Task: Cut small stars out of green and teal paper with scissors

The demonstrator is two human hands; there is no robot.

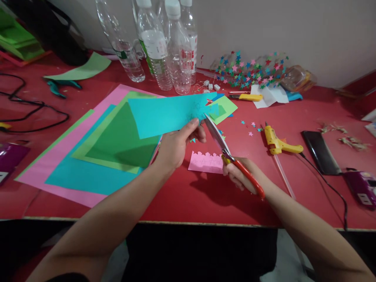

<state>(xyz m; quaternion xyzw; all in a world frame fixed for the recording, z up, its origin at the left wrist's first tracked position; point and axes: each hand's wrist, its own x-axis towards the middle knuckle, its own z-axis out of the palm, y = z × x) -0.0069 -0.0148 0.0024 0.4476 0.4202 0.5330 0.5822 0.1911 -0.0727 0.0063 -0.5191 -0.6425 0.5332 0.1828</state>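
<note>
My left hand point(179, 145) pinches the lower edge of a turquoise sheet of paper point(164, 113), which is held above the table. Faint drawn outlines show near the sheet's right end. In my right hand point(237, 172) is a pair of scissors point(219, 137) with red handles. Their blade tips are at the sheet's right edge, close to my left fingertips; whether the blades touch the paper I cannot tell. Below lies a pink paper strip point(205, 162) with a notched upper edge. A light green piece of paper point(225, 109) lies behind the blade tips.
Large coloured sheets point(108, 137) are stacked at left. Plastic bottles point(179, 51) stand along the wall, beside a clear container of paper stars point(252, 70). A yellow cutter point(249, 97), a yellow glue gun point(274, 141) with a cord and a black phone point(320, 152) lie at right.
</note>
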